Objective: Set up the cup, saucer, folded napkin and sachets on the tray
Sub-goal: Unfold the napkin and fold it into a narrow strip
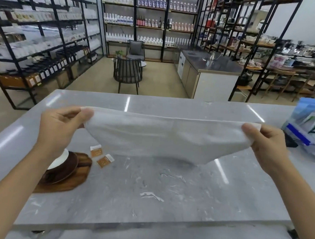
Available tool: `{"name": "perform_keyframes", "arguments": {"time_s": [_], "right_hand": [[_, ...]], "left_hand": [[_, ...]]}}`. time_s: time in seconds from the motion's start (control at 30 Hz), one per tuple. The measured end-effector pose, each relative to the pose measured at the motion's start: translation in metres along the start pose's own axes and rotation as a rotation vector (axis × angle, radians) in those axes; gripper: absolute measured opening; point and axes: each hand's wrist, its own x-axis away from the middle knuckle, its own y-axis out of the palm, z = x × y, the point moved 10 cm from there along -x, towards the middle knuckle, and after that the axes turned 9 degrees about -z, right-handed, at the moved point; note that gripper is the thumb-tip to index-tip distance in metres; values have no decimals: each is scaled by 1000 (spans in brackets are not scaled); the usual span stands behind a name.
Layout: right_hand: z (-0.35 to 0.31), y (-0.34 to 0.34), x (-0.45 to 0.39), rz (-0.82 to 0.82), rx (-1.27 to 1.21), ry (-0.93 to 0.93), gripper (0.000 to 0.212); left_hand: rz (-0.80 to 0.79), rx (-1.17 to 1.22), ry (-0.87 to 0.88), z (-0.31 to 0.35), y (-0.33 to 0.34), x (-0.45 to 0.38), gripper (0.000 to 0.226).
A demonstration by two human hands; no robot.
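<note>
A white cloth napkin (166, 136) hangs stretched in the air above the grey marble counter. My left hand (62, 126) pinches its left top corner and my right hand (267, 144) pinches its right top corner. The cloth sags in the middle and looks doubled over. At the left, a wooden tray (70, 182) lies on the counter with a dark brown saucer (65, 169) on it. A white cup (59, 161) stands on the saucer, mostly hidden behind my left forearm. Two orange sachets (96, 150) (105, 160) lie on the counter just right of the tray.
A clear plastic bag with blue packets (309, 132) sits at the counter's right end. The counter's far edge (154, 97) borders an aisle with a dark chair (127, 71) and tall shelving. The near edge runs along the bottom.
</note>
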Motion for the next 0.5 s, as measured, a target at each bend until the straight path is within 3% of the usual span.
{"name": "perform_keyframes", "arguments": {"time_s": [0.13,0.2,0.33,0.5], "right_hand": [[42,9,43,-63,-54,43,31],[60,13,59,-85,-67,85,41],[90,25,75,-92,-85,178,56],[133,38,78,-71,-79,308,47]], "left_hand": [[-18,-120,-110,-37,-8,48,18],[-47,-159,-160,-51,-6,71,8],[-14,-66,-257,-77,-1,98,9],[-76,-30,-401,-123,16,105,10]]}}
